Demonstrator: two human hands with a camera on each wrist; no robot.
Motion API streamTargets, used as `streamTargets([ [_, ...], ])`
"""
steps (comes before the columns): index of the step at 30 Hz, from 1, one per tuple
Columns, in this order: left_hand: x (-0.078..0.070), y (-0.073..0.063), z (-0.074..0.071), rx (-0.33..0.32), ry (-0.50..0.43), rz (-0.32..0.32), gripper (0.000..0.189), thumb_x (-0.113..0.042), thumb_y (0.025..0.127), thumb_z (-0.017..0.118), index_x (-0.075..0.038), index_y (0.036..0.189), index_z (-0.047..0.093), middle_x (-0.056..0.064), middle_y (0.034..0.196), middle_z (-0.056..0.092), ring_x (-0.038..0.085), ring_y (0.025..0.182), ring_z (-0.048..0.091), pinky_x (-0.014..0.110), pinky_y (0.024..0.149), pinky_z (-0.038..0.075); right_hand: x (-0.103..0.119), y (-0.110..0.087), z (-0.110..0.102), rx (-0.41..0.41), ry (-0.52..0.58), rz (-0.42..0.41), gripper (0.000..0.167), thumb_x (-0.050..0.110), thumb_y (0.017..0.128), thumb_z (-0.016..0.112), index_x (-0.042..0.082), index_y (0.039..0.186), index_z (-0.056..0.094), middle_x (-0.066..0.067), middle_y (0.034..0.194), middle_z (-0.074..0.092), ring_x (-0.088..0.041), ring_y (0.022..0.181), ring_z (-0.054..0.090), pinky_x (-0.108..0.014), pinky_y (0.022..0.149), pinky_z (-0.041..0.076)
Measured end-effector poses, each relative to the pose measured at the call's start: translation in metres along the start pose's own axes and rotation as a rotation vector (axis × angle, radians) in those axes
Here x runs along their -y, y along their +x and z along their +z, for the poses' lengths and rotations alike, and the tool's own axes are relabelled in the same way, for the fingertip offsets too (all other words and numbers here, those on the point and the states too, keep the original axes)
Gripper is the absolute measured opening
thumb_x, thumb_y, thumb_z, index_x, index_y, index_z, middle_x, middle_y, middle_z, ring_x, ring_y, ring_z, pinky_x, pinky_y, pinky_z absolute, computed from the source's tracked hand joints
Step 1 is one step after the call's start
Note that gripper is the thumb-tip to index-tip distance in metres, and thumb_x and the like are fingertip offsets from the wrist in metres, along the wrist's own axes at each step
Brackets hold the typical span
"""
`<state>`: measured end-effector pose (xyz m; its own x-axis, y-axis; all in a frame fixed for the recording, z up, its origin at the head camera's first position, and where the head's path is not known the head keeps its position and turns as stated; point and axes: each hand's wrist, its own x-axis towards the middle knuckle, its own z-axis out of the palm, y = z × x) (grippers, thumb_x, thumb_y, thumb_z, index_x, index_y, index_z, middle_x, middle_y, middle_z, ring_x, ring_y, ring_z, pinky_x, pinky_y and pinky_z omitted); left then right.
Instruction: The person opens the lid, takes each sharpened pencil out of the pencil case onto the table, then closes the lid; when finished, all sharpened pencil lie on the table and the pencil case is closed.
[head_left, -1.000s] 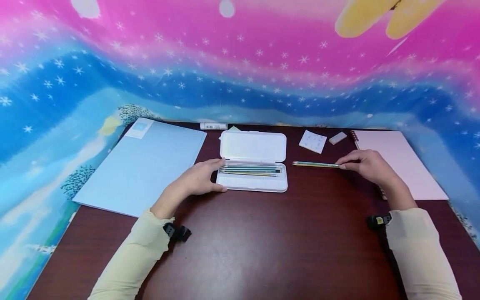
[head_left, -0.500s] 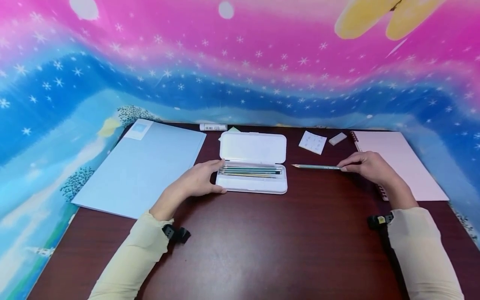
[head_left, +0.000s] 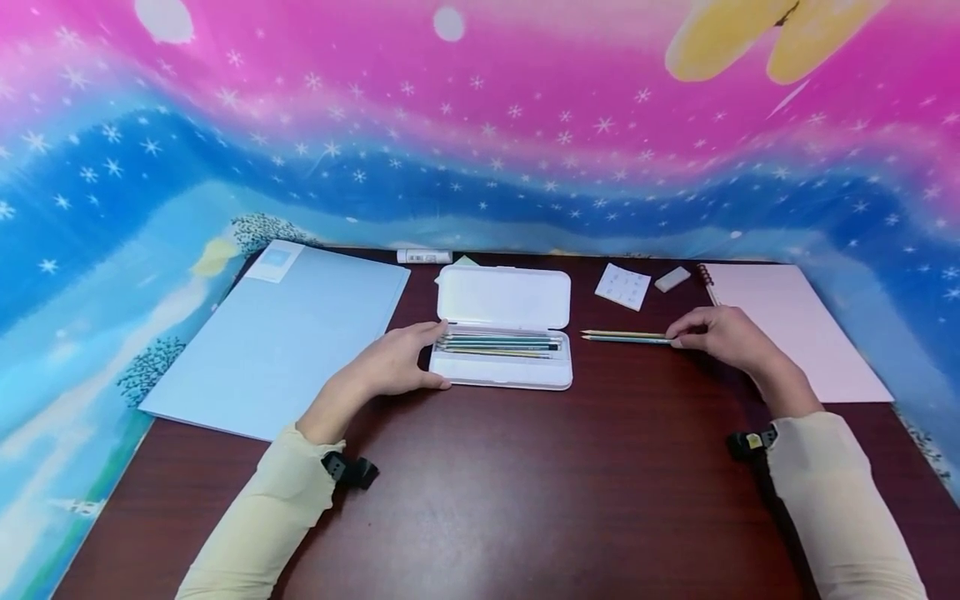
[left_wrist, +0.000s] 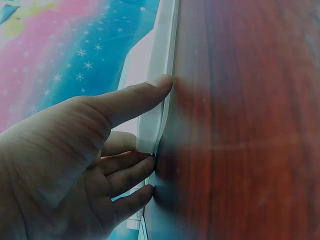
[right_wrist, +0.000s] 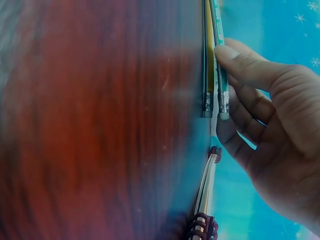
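A white pencil case (head_left: 502, 373) lies open on the table with several pencils (head_left: 495, 342) in its back compartment. My left hand (head_left: 401, 358) holds the case's left end, the thumb on its front side and the fingers around the end. To the right of the case, my right hand (head_left: 716, 333) pinches a green pencil (right_wrist: 223, 82) near its eraser end between thumb and fingers. Close beside it, on the far side, a yellow pencil (right_wrist: 209, 55) lies on the table. Both points face left towards the case.
A light blue folder (head_left: 300, 333) lies left, a pink spiral notebook (head_left: 817, 333) right. Behind are a white glue stick (head_left: 424, 257), a small printed paper (head_left: 623, 286) and a white eraser (head_left: 672, 279). A patterned cloth (head_left: 480, 125) hangs at the table's back edge.
The green pencil has shifted from the far side of the yellow pencil, over it, to its near side in my right hand. My left hand stays on the pencil case.
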<state>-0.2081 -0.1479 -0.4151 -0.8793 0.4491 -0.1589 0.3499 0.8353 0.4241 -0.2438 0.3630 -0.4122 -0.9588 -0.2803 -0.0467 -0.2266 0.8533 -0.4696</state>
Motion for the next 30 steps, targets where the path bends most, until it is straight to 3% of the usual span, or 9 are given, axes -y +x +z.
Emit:
streamTargets([
  [6, 0.0, -0.001, 0.0, 0.006, 0.002, -0.004, 0.096, -0.045, 0.085, 0.08, -0.01, 0.16, 0.031, 0.013, 0.163, 0.038, 0.031, 0.149, 0.039, 0.051, 0.119, 0.037, 0.001, 0.001, 0.001, -0.007, -0.022, 0.007, 0.01, 0.013, 0.093, 0.073, 0.017, 0.098, 0.08, -0.007, 0.1, 0.076, -0.02, 0.089, 0.059, -0.028, 0.074, 0.049],
  [14, 0.002, -0.001, 0.001, 0.0, 0.003, 0.009, 0.097, -0.045, 0.084, 0.081, -0.008, 0.159, 0.032, 0.015, 0.162, 0.039, 0.032, 0.148, 0.04, 0.05, 0.119, 0.038, 0.013, 0.0, -0.004, -0.075, -0.041, 0.033, 0.015, 0.02, 0.097, 0.07, 0.012, 0.106, 0.08, -0.014, 0.104, 0.075, -0.028, 0.095, 0.061, -0.042, 0.079, 0.049],
  [21, 0.002, -0.001, 0.001, -0.007, 0.007, 0.004, 0.096, -0.045, 0.084, 0.081, -0.009, 0.159, 0.033, 0.014, 0.162, 0.039, 0.031, 0.148, 0.041, 0.05, 0.118, 0.038, 0.046, 0.006, -0.006, -0.099, -0.016, -0.04, 0.02, 0.026, 0.096, 0.071, 0.015, 0.111, 0.079, -0.012, 0.114, 0.075, -0.028, 0.101, 0.065, -0.042, 0.083, 0.049],
  [26, 0.001, 0.0, 0.0, -0.01, 0.006, 0.009, 0.096, -0.045, 0.084, 0.081, -0.009, 0.159, 0.033, 0.014, 0.161, 0.04, 0.031, 0.148, 0.041, 0.05, 0.118, 0.038, 0.074, 0.02, 0.003, -0.042, 0.009, -0.109, 0.027, 0.032, 0.097, 0.07, 0.017, 0.117, 0.078, -0.009, 0.116, 0.076, -0.025, 0.102, 0.066, -0.04, 0.085, 0.049],
  [30, 0.001, 0.0, 0.001, -0.011, 0.008, 0.012, 0.096, -0.045, 0.084, 0.081, -0.009, 0.159, 0.033, 0.014, 0.161, 0.04, 0.031, 0.148, 0.041, 0.05, 0.118, 0.038, 0.098, 0.034, 0.02, 0.015, 0.015, -0.168, 0.024, 0.028, 0.096, 0.072, 0.021, 0.117, 0.078, -0.004, 0.115, 0.077, -0.021, 0.101, 0.067, -0.041, 0.088, 0.051],
])
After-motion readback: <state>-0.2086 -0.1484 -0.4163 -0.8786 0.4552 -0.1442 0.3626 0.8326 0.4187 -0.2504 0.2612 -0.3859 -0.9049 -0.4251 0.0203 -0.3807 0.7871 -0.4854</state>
